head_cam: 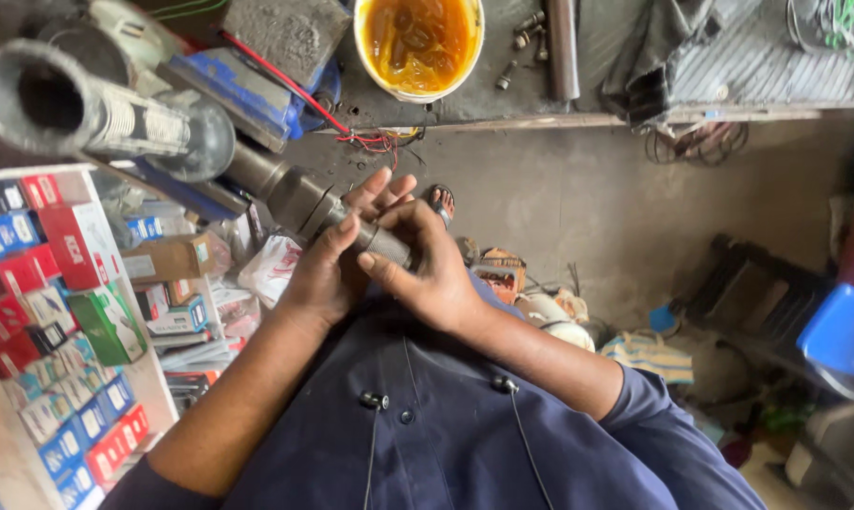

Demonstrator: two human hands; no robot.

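Head view: both hands meet at the splined end of a long dark metal shaft [304, 200] that runs up-left toward a wide hollow flange. Left hand [328, 260] cups the shaft from below, grip wrapped around it, fingers spread past the far side. Right hand [436, 269] grip pinches the ribbed tip, thumb on top. Shaft sits mid-frame, held above the person's blue shirt. Upper bench [502, 99] carries a white bucket of orange grease [417, 38], loose bolts and a steel rod. Red and blue parts boxes [49, 283] stacked left.
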